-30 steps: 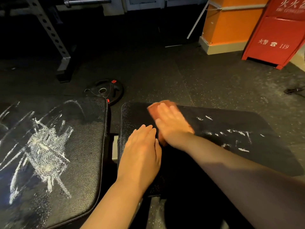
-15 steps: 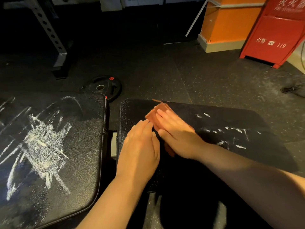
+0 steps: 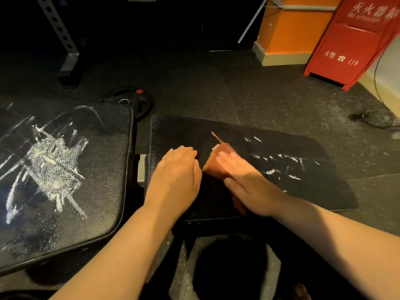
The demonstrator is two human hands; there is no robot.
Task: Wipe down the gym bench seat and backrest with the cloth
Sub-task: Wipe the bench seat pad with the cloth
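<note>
I'm watching the right hand (image 3: 244, 180), fingers straight, pressing the cloth (image 3: 220, 158) flat on the seat (image 3: 324, 198). The left hand (image 3: 176, 177) is resting flat beside it. Chalk streaks (image 3: 281, 161) are lying rightward of the cloth, nearer the right hand.

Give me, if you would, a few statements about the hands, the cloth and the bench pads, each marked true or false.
1. The right hand presses flat on the cloth on the pad. True.
2. The left hand grips the cloth. False: it rests bare on the pad, beside the cloth.
3. The neighbouring pad is clean. False: a big white smear covers its middle.
4. White marks show on the pad past the right hand. True.
5. A weight plate lies on the floor beyond the pads. True.
</note>
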